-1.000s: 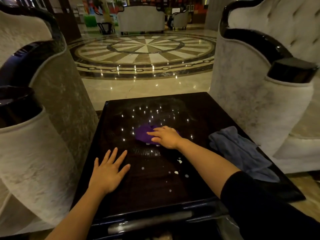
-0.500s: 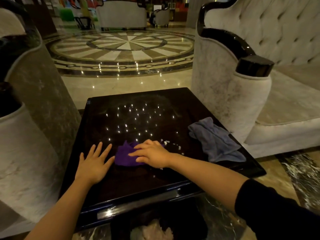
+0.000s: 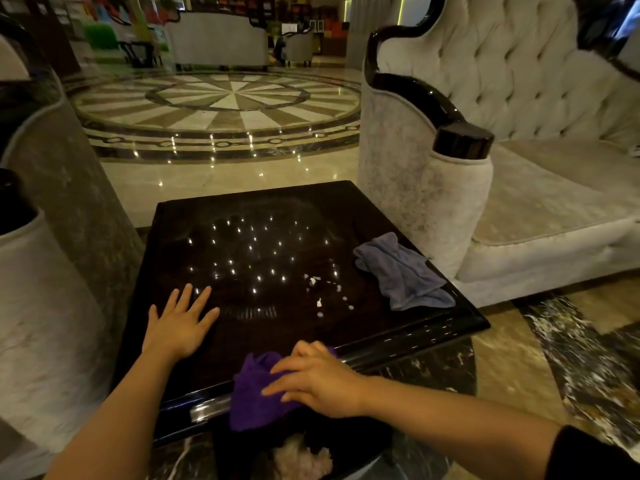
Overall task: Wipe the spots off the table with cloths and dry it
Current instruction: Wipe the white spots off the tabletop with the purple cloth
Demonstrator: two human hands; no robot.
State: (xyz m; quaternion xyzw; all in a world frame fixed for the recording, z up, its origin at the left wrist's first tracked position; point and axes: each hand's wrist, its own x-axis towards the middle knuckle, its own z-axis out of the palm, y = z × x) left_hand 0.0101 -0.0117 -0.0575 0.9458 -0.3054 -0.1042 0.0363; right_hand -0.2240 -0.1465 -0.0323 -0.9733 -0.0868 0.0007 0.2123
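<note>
A dark glossy square table (image 3: pixel 221 216) stands in front of me. My right hand (image 3: pixel 317 381) presses a purple cloth (image 3: pixel 254 396) flat at the table's near edge, and part of the cloth hangs over that edge. My left hand (image 3: pixel 181 323) lies flat on the near left of the table, fingers spread, holding nothing. Several small white spots (image 3: pixel 320 291) sit right of centre. A crumpled blue-grey cloth (image 3: pixel 401 271) lies by the right edge, untouched.
A pale tufted sofa (image 3: pixel 519 168) stands close on the right, its arm nearly touching the table. Another upholstered chair (image 3: pixel 52 271) crowds the left side. A dark bin (image 3: pixel 301 459) holding pale crumpled waste sits below the near edge. Polished marble floor lies beyond.
My right hand has dragged the purple cloth from the table's middle toward me, down to the near edge. The left hand stays flat on the table. My view has shifted right.
</note>
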